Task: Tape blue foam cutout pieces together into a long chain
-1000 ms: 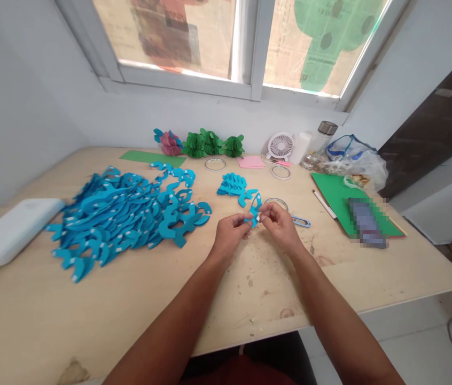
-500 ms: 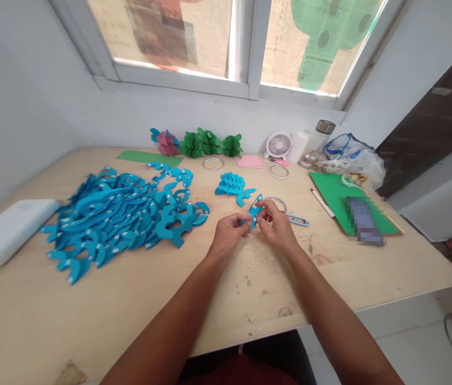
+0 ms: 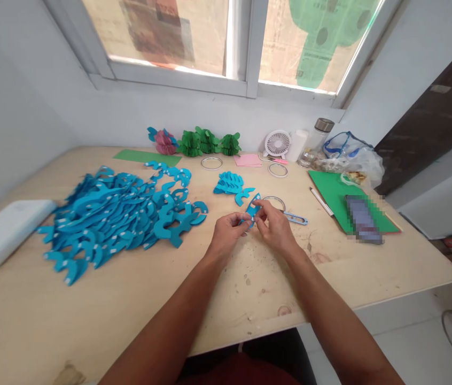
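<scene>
A small blue paper piece (image 3: pixel 252 207) with white patches is held between both hands above the table. My left hand (image 3: pixel 230 229) pinches its lower left end. The fingers of my right hand (image 3: pixel 272 222) are closed at its right side. Just beyond the hands lie a blue curved piece (image 3: pixel 243 196) and a small blue folded stack (image 3: pixel 229 183). A large heap of blue paper pieces (image 3: pixel 117 211) with white patches spreads over the table to the left.
A roll of tape (image 3: pixel 274 202) and a blue cutter (image 3: pixel 297 218) lie right of the hands. Farther right are a pen (image 3: pixel 322 202), green sheets (image 3: pixel 328 192) and a phone (image 3: pixel 364 219). Green paper shapes (image 3: pixel 205 142), a fan (image 3: pixel 278 143) and a bottle (image 3: pixel 322 133) stand at the back.
The fingers of my right hand have shifted slightly on the blue paper piece, which is tilted a little differently. The whole view has moved slightly.
</scene>
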### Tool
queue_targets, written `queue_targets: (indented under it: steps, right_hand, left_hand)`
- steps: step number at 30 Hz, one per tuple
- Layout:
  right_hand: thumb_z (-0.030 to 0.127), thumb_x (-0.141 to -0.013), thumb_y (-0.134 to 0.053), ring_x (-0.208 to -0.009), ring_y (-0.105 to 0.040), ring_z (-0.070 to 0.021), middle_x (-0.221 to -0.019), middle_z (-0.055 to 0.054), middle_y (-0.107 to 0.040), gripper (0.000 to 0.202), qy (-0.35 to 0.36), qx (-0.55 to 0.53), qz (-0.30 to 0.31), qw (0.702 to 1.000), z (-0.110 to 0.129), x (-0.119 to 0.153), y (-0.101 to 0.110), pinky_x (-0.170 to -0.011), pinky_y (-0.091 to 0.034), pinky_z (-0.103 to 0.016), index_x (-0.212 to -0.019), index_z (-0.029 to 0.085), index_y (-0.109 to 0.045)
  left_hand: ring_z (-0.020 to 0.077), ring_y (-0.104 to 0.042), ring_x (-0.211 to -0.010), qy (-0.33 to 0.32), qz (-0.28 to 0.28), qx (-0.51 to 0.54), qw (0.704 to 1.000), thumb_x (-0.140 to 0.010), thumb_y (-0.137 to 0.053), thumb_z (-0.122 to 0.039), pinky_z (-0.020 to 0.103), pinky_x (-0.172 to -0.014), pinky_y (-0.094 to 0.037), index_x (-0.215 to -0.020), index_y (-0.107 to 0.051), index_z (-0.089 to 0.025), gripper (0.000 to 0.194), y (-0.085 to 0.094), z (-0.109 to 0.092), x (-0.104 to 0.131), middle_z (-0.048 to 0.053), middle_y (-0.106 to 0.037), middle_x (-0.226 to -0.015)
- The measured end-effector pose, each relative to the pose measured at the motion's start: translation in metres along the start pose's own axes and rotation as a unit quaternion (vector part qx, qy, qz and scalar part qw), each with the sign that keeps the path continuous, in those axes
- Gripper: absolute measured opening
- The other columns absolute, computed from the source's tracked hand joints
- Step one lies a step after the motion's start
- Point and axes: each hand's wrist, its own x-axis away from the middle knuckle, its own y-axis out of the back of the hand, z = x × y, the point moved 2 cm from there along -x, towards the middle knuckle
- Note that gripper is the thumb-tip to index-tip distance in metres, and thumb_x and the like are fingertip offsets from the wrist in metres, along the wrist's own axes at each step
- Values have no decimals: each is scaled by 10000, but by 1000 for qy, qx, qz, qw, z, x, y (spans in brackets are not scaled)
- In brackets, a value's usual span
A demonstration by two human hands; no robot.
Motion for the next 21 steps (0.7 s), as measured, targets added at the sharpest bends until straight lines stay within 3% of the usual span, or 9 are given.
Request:
queue_targets:
  steps: [15,21]
  right_hand:
    - [144,-727,-458,-648,-541,-153,-697,10,-598,310,-73,-96,-55,991,1,-1,-4,-679,-419,-270,-1018,221,-530]
    - [161,-719,-492,-654,-544,-159,-711,3,-625,303,-87,-96,-79,989,5,1,-5,-700,-423,-289,-1010,221,-551]
  left_hand:
    - [95,-502,-552,2,-29,29,999,-505,-703,-243,230,-563,-411,-639,-637,-136,184,-2,-2,2,-2,-598,-613]
    - [113,-542,-620,-14,-44,61,997,-491,-722,-221,242,-620,-442,-643,-620,-133,203,-4,0,4,3,-612,-663]
